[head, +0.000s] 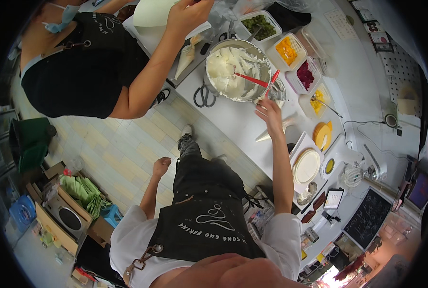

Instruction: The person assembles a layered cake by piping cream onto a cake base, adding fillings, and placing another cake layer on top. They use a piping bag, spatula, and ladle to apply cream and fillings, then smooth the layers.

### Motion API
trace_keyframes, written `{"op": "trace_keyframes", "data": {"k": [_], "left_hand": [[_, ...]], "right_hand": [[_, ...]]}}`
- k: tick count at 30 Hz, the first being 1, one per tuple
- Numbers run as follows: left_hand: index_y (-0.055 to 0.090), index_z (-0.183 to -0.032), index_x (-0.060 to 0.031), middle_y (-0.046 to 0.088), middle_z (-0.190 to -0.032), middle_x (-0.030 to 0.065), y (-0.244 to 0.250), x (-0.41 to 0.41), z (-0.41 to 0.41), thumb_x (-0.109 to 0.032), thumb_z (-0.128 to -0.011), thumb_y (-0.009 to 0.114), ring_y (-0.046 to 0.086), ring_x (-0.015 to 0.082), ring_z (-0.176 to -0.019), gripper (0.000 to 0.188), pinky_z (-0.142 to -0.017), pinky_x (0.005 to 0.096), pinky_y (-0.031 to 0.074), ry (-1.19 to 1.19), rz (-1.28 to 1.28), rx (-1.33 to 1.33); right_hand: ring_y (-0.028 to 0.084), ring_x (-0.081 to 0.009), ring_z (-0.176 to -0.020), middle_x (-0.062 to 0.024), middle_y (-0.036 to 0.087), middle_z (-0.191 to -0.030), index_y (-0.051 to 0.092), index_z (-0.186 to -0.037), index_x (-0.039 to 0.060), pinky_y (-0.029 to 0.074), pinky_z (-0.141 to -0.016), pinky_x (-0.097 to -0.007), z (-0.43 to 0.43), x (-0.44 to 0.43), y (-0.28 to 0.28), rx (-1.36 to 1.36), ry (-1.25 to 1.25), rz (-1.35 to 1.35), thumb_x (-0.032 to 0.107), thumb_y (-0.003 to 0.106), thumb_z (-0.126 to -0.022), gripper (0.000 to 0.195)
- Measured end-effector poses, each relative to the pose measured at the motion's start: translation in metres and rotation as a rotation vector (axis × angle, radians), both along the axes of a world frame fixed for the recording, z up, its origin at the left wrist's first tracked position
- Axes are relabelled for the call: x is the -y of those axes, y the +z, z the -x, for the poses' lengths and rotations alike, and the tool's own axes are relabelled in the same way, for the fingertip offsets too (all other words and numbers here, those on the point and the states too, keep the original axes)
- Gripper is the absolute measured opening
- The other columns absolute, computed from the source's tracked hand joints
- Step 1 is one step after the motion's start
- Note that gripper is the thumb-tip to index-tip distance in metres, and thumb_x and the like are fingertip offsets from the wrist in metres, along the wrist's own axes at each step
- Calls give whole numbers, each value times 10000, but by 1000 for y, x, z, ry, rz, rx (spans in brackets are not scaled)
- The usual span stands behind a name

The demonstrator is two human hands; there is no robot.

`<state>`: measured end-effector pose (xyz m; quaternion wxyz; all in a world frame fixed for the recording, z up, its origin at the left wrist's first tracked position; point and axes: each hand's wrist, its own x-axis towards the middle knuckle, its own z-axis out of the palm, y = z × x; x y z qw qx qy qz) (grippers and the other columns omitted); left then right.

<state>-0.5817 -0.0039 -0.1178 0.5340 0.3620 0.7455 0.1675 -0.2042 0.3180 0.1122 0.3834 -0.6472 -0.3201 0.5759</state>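
My right hand (269, 112) is at the near rim of a small bowl (279, 94), fingers apart; whether they touch it is unclear. A second red-handled spatula (273, 83) leans there. Beside it stands a large metal mixing bowl (263, 57) of white cream (228, 61), with a red-handled spatula (251, 79) in it. A filled piping bag (266, 136) lies just below my right hand. My left hand (162, 166) hangs over the floor, fingers curled, with nothing visible in it. Black-handled scissors (204, 97) lie left of the mixing bowl.
Baskets of green (259, 27), orange (286, 51) and dark red pieces (305, 74) and a tub of yellow pieces (318, 100) line the table's far side. A round cream-coloured cake layer (306, 166) sits at right. A co-worker's arm (152, 75) reaches over the table at upper left.
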Motion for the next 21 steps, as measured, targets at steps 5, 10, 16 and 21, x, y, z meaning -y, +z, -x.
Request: {"op": "trace_keyframes", "data": {"k": [5,10,16,21], "left_hand": [[675,-1107,-55,711,-982,115,18,-36,4,-222,-873,630,670,183,-929,291,-810,298,512,9,12,196],[623,-1165,8,683,-1038,93,27,-38,14,-196,-929,583,634,140,-922,314,-796,264,490,120,7,303],[660,-1095,9,699,-948,78,37,-27,16,-154,-922,568,632,128,-851,254,-769,252,489,222,15,353],[662,-1056,14,703,-932,93,0,-13,6,-154,-926,558,650,144,-830,237,-756,270,503,131,-86,279]], "right_hand": [[646,-329,-894,-155,568,-1049,487,-1065,-46,578,-795,-428,28,-39,-7,-121,46,91,202,634,-894,336],[599,-169,-628,-73,547,-747,524,-720,-8,600,-561,-325,23,-54,-7,61,-4,39,61,648,-813,169],[584,-145,-578,-65,532,-680,525,-682,-27,581,-475,-324,33,-37,4,300,-96,-102,53,658,-762,175],[574,-124,-563,-59,547,-680,524,-696,-30,561,-458,-299,-8,26,72,524,-73,-140,30,627,-791,153]]}}
